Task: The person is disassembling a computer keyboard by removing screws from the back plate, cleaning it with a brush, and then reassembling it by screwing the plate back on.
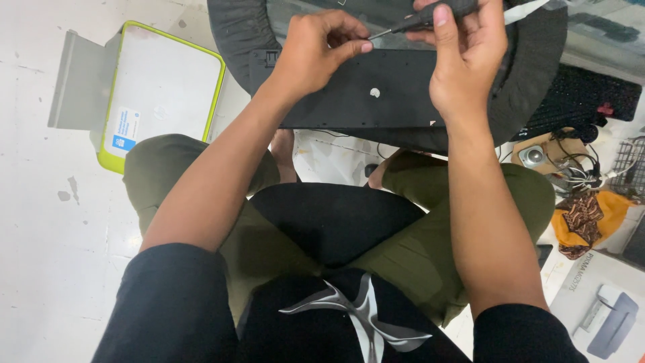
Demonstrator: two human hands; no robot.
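A white printer with a lime-green rim (168,87) sits on the floor at far left. The black keyboard (356,94) lies underside-up across the lap. Right hand (467,57) grips a screwdriver (416,20) — left hand (319,50) pinches at its tip, apparently steadying a screw.

Black short sleeves on bare forearms, black shirt with a grey-white graphic, olive green trousers, bare hands (316,54).
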